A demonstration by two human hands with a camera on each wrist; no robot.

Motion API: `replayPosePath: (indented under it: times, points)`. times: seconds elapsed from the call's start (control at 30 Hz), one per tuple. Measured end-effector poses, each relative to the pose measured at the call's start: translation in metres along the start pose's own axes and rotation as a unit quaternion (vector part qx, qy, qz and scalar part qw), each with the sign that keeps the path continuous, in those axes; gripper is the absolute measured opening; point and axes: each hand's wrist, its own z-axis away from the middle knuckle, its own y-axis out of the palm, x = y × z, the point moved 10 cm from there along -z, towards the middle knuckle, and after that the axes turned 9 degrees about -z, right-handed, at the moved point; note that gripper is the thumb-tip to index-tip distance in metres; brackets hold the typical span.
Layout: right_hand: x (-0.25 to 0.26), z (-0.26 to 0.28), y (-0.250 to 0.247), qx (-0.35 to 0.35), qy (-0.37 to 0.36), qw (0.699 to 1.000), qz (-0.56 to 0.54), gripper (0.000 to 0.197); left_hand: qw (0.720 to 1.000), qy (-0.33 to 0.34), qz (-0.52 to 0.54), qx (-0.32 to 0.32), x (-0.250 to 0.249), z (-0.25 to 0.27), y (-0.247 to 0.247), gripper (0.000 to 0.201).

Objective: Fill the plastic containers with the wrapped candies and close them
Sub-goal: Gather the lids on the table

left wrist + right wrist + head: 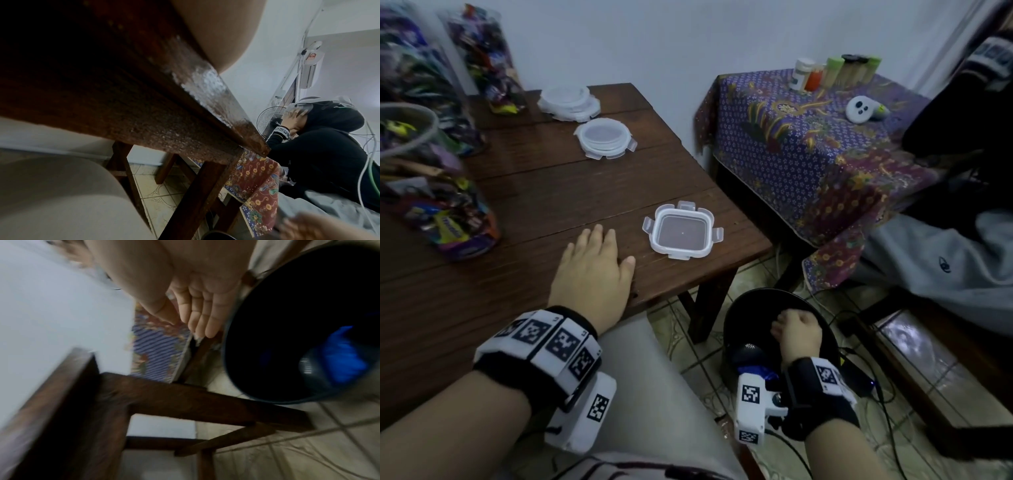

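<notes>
Resting my left hand [592, 267] flat, fingers relaxed, near the worktop's [544, 192] front edge; my right hand [202, 305] hangs open-fingered over the bin [822, 308].

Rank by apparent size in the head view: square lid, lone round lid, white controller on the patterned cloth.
1. square lid
2. lone round lid, close behind and farther from the camera, so unsure
3. white controller, smallest but farthest

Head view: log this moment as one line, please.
left hand: flat on wooden table | right hand: over black bin, empty | square lid: untouched
</notes>
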Motion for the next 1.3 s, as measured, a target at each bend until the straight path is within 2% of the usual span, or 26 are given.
replayPosePath:
  times: [0.13,0.2,0.23,0.27,0.33,0.43,0.47,0.53,0.8,1.0,1.17,1.3]
  points:
    - [0.088,0.046,0.053,0.086,-0.174,0.978,0.081,0.008,1.0,0.004,0.006,0.003,0.0,0.001,-0.001,0.058]
    - [0.125,0.075,0.079,0.132,-0.249,0.951,0.129,0.004,1.0,0.005,0.006,0.005,0.0,0.001,-0.001,0.058]
    - [0.142,0.091,0.092,0.155,-0.298,0.927,0.167,0.006,1.0,0.006,0.007,0.006,0.0,0.002,-0.002,0.058]
    - [0.156,0.107,0.107,0.18,-0.352,0.892,0.217,0.011,1.0,0.006,0.008,0.007,0.0,0.002,-0.002,0.058]
    - [0.162,0.133,0.141,0.247,-0.424,0.796,0.354,0.022,1.0,0.005,0.01,0.007,0.0,0.003,-0.003,0.058]
    - [0.139,0.146,0.175,0.324,-0.419,0.65,0.545,0.034,1.0,0.005,0.011,0.006,0.0,0.003,-0.004,0.058]
    - [0.136,0.149,0.181,0.334,-0.422,0.615,0.576,0.034,1.0,0.005,0.013,0.006,0.0,0.004,-0.004,0.058]
    - [0.137,0.153,0.194,0.352,-0.428,0.571,0.606,0.033,1.0,0.005,0.017,0.007,0.0,0.004,-0.005,0.058]
    - [0.14,0.152,0.267,0.413,-0.407,0.461,0.672,0.028,1.0,0.005,0.023,0.01,0.001,0.005,-0.005,0.059]
    - [0.135,0.164,0.314,0.443,-0.396,0.427,0.681,0.03,1.0,-0.012,0.024,0.014,0.011,0.005,-0.006,0.06]
    - [0.126,0.191,0.346,0.466,-0.414,0.375,0.686,0.033,0.999,-0.042,0.019,0.017,0.034,0.008,-0.005,0.06]
    - [0.119,0.211,0.37,0.483,-0.435,0.346,0.676,0.033,0.998,-0.066,-0.002,0.019,0.053,0.014,-0.002,0.062]
